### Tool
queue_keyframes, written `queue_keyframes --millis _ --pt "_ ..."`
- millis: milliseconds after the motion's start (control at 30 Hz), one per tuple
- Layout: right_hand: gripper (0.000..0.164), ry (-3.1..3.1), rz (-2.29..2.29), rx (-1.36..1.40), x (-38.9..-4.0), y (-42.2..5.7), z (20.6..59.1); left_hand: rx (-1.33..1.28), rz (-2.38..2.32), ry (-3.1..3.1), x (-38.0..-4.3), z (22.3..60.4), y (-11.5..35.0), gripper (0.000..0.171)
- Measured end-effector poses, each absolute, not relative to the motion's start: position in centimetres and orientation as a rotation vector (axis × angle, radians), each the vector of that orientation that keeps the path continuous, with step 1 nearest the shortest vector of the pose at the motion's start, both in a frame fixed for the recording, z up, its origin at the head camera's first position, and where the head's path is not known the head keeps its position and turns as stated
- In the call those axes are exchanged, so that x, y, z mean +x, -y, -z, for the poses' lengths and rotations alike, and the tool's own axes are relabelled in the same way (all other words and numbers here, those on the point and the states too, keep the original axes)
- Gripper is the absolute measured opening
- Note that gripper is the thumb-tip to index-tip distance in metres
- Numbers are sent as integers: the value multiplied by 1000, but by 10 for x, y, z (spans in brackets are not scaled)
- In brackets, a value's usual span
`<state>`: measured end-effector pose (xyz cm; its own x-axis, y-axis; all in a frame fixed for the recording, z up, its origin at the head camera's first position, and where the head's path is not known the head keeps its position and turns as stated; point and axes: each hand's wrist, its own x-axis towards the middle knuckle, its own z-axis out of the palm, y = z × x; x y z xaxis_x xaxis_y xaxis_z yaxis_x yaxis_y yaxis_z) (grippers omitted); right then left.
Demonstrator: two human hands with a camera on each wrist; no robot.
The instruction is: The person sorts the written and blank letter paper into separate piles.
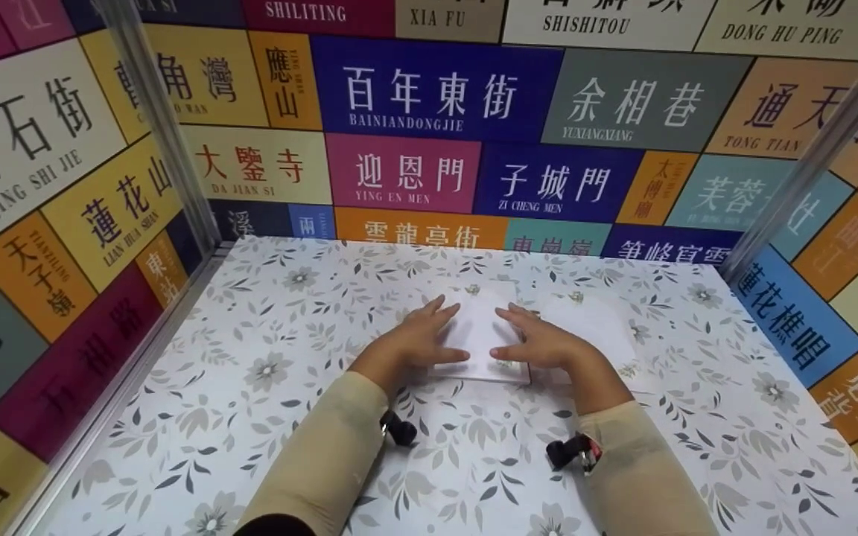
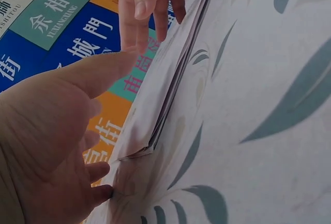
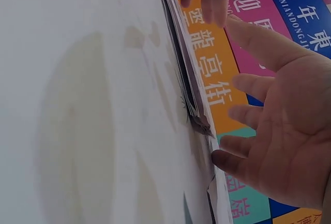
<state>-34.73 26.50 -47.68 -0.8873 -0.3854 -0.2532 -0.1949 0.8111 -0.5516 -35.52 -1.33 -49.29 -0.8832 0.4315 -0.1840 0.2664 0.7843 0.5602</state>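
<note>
A thin white paper stack with small floral prints near its edges lies flat on the table. My left hand is over its left side, fingers spread and thumb pointing inward. Opposite it, my right hand is over the right side in a mirrored pose, and bare paper shows between the two. From the left wrist, the stack's layered edge appears slightly parted, with several sheets showing. In the right wrist view the fingers of my right hand are apart and grip nothing.
A second white paper piece with similar floral prints lies to the right, partly behind the right hand. The tablecloth has a grey leaf pattern. Walls of coloured street-name panels enclose the back and sides, with metal posts at the corners.
</note>
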Motion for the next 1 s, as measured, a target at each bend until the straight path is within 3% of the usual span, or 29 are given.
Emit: queue_keyframes --millis 1000 --pt "93 -2575 535 -410 -344 -259 480 607 -503 -2685 -346 497 9 98"
